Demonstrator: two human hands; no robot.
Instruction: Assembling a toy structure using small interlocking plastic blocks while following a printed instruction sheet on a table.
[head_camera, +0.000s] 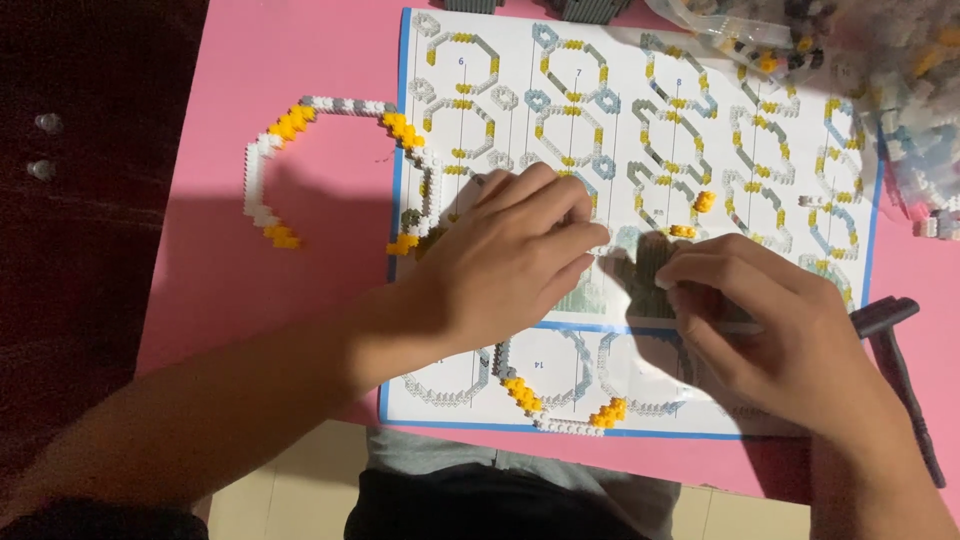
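left hand (510, 255) flat-ish on the instruction sheet (640, 110), grip curled, can't tell if holding anything | right hand (775, 325) pinches the grey brick piece (645, 270) | piece sits between both hands, long axis upright-ish, right nearer | pink desk (300, 60)

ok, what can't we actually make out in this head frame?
- Grey brick piece: mostly covered by the left hand and right hand; exact grip unclear.
- Instruction sheet: middle hidden under both hands; step drawings too small to follow.
- Bags of loose bricks: cut off by the top and right edges, blurred.
- Dark grey tool: upper end partly behind the right hand.
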